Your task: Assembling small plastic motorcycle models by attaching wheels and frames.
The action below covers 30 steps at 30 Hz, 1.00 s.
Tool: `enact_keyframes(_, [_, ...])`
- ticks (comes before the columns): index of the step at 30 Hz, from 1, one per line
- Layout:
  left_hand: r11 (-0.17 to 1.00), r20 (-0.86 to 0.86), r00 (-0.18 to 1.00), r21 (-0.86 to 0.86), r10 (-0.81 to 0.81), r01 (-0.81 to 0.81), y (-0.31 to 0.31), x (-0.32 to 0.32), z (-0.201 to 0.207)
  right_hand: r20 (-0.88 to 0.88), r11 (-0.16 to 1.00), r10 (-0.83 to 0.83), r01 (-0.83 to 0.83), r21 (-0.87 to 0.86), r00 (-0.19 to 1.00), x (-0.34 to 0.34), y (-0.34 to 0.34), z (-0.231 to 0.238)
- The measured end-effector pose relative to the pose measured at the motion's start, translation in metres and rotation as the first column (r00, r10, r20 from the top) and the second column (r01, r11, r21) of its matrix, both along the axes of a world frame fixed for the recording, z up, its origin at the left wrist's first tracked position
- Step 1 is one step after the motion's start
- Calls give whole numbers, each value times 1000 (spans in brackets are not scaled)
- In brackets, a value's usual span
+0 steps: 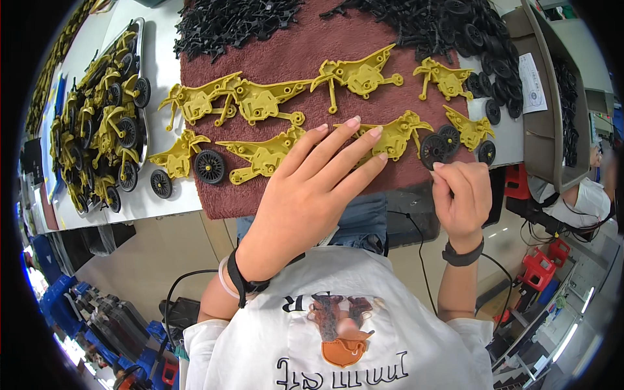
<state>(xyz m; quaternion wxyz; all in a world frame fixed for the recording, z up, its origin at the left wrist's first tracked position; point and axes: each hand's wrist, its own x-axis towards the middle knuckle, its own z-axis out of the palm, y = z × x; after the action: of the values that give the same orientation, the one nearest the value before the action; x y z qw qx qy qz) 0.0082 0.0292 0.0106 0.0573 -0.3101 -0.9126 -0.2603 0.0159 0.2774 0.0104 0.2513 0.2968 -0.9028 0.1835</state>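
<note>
My left hand (302, 201) lies with its fingers stretched out and spread over the front row, the fingertips touching a yellow plastic toy motorcycle body half (395, 136). Part of another yellow half (260, 156) shows beside that hand. At the right, my right hand (465, 198) has thumb and forefinger pinched at the lower rim of a black spoked toy wheel (431, 151). This wheel overlaps a second black wheel (450, 135) by the front-right yellow piece (472, 130). Farther back, several more yellow halves (357, 75) lie in a row.
A brown-red cloth (286, 65) covers the middle of the white table. On the left, a metal tray (140, 45) holds several yellow bodies with wheels. Small black parts (227, 26) are heaped at the back, black wheels (500, 68) at the right, near a grey-brown bin (543, 133).
</note>
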Motion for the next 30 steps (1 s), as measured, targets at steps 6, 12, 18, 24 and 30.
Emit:
enact_keyframes(6, [1000,-11,1000,6,1,-1,-1,0,-1,57,1000,12,-13,19,998,1,1,0])
enact_keyframes(12, [1000,-19,1000,26,3,-2,-1,0,-3,63,999,12,-14,35,998,3,0,0])
enact_keyframes(18, [997,-37,999,83,-7,10,-2,2,-2,139,1000,1,-3,15,990,2,-1,5])
enact_keyframes(24, [941,-91,995,337,35,-2,-23,9,6,114,975,-80,101,-197,990,7,-12,33])
enact_keyframes(30, [956,-92,951,32,294,-292,-41,17,16,63,988,-5,15,-153,998,-8,-45,28])
